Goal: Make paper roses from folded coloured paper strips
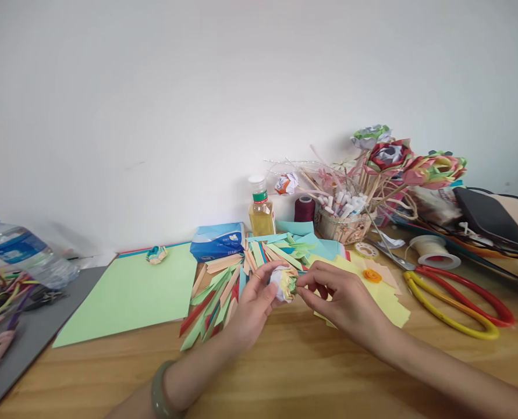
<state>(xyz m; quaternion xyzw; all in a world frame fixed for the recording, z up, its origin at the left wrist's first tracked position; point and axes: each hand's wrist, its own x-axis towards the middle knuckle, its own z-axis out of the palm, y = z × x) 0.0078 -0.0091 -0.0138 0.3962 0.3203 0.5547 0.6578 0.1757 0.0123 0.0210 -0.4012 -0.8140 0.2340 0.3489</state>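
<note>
A small paper flower (285,285), white outside with yellow and green folds inside, is held above the front of the table. My left hand (252,308) grips it from the left, its fingers behind and thumb in front. From the right, my right hand (337,294) pinches at the green folds with thumb and forefinger. Folded paper strips (215,299) in green, peach, red and blue lie in a pile behind and left of my left hand. Yellow paper sheets (383,302) lie partly beneath my right hand, with an orange paper coil (372,275) on top.
Scissors (460,302) with red and yellow handles lie right, near a spool (433,251). Behind are a basket (346,227) of paper flowers, a yellow bottle (262,215) and a tissue pack (217,241). Green sheets (132,297) and a water bottle (23,250) are left.
</note>
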